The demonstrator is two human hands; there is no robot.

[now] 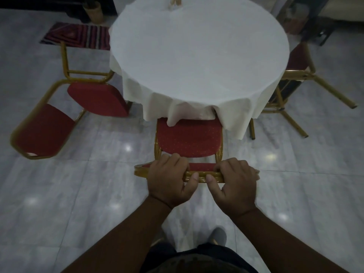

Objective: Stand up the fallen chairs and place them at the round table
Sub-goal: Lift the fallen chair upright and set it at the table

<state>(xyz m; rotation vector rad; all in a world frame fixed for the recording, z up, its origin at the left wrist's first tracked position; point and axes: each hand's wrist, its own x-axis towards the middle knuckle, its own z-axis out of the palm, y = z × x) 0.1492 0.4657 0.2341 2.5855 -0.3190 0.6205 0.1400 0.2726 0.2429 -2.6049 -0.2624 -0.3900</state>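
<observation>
Head view showed both hands closed over the top rail of an upright chair (189, 138). The left hand (169, 181) gripped the golden rail with fingers curled over its far side and the thumb pressed on the near side. The right hand (235, 181) held the same rail just beside it in the same way, so the two thumbs nearly met in the middle. This chair stood on its legs directly in front of the person, and its red dotted seat went partly under the hanging edge of the white tablecloth (197, 107).

The cloth covered the round surface (199, 54) fully. At the far edge of this surface stood some small pale objects (175, 1), too blurred to identify; I could not tell whether they were containers or what they held.

On the left, a fallen chair (78, 99) lay on its side on the floor (98, 194), with its red seat near the cloth and its red backrest pointing toward the person. On the right, a second fallen chair (299, 75) lay tipped over, its golden legs sticking out over the tiles. A striped rug (78, 36) lay on the floor behind the left chair. One shoe (217, 235) of the person was visible below the arms.
</observation>
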